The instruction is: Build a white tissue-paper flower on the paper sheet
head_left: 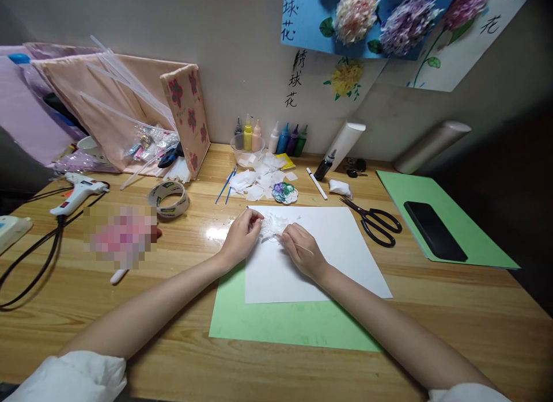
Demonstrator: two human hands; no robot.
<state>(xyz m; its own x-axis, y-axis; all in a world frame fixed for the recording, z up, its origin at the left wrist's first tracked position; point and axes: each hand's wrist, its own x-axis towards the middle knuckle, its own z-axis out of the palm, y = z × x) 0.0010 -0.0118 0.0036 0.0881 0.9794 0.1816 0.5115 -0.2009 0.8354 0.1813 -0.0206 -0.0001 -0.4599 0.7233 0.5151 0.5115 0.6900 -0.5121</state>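
A ruffled bunch of white tissue-like petals (272, 224) lies on a white paper sheet (319, 281), between my two hands. From the left, my left hand (242, 236) pinches the edge of this bunch with thumb and fingers. My right hand (305, 251) is closed around a thin pale stick (306, 250), its fingertips at the bunch's right side. The stick's front end is hidden by the fingers. Under the white sheet lies a green sheet (276, 327). Just beyond are loose white petal pieces (259, 174) and a small round palette with purple and green paint (284, 192).
Black scissors (375, 223) and a dark phone (434, 230) on green card lie to the right. At left are a tape roll (168, 199), a glue gun (78, 192) with its cable, and a blurred pink object (123, 238). Paint bottles (283, 140) stand along the wall.
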